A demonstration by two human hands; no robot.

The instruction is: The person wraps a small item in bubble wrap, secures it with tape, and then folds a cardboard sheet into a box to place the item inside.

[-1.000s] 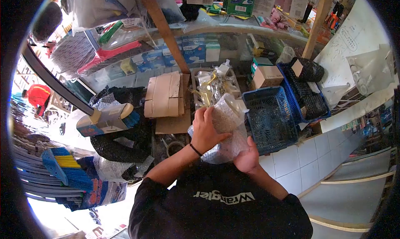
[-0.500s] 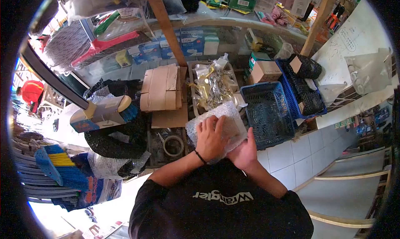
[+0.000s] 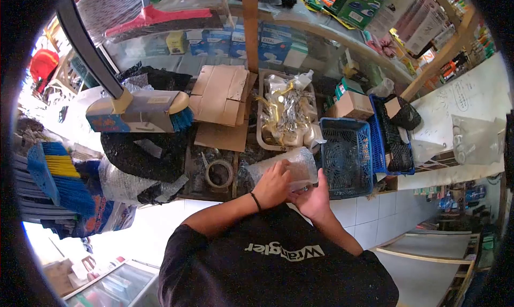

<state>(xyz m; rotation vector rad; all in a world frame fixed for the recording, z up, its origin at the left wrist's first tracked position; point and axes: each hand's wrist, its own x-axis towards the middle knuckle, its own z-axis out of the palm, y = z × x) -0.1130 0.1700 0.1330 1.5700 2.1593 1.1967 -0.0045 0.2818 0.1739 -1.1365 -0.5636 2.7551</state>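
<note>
Both hands hold a package in clear bubble wrap (image 3: 301, 163) in front of my chest. My left hand (image 3: 272, 185), with a black band at the wrist, presses on the package's near side with bent fingers. My right hand (image 3: 311, 201) supports it from below at the right end, thumb pointing up along that end. The wrap hides what is inside. Just beyond it lies a light plastic tray (image 3: 276, 146) heaped with plastic-bagged metal pieces, some gold-coloured. A blue basket (image 3: 369, 170) stands close to the right hand.
Flattened cardboard (image 3: 218, 95) and a tape roll (image 3: 219, 173) lie left of the tray. Further left are a boxed broom head (image 3: 142, 114) and black wrap (image 3: 139, 157). A second basket (image 3: 379, 138) holds black-wrapped items. A wooden post (image 3: 250, 28) rises behind.
The package has tipped so its broad face no longer faces up at me. My left fingers have moved from its top to its near side. The view has shifted.
</note>
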